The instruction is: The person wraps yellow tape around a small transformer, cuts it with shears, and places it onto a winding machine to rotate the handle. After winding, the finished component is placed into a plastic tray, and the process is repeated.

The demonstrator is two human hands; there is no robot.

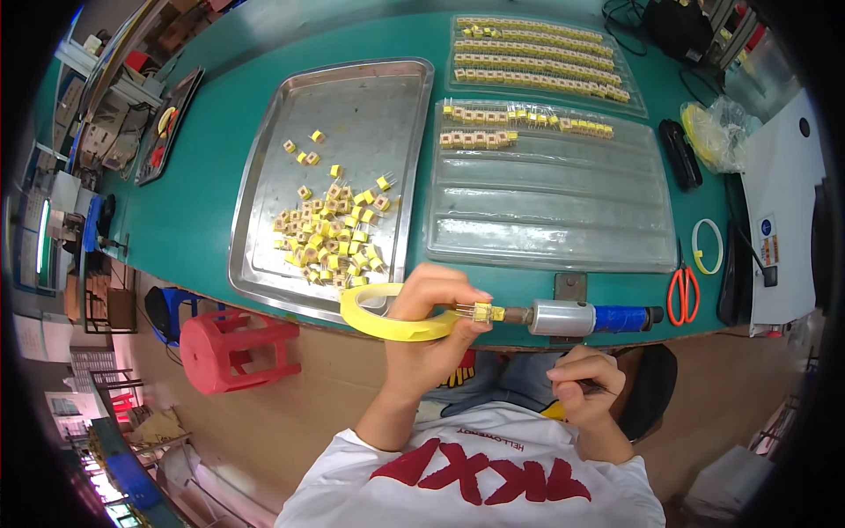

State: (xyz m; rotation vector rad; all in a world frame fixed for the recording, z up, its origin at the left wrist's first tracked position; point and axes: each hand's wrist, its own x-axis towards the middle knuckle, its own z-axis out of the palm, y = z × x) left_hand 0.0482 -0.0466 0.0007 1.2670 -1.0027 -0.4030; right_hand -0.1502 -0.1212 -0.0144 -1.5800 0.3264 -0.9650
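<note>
My left hand [431, 330] holds a roll of yellow tape [400, 332], with its fingers through the ring. Its thumb and forefinger close on a small yellow coil component [481, 312] with wire pins, which sits on the tip of a spindle tool [563, 318] with a silver body and a blue grip. My right hand [588, 385] is closed near my chest, below the tool. Something thin and dark shows between its fingers, too small to name.
A steel tray [415, 176] with a heap of yellow coil components lies at the left. Clear plastic trays [546, 216] at the right hold rows of them. Orange scissors [683, 297], a tape ring [707, 246] and a black case [679, 154] lie farther right. A red stool [233, 350] stands below the table.
</note>
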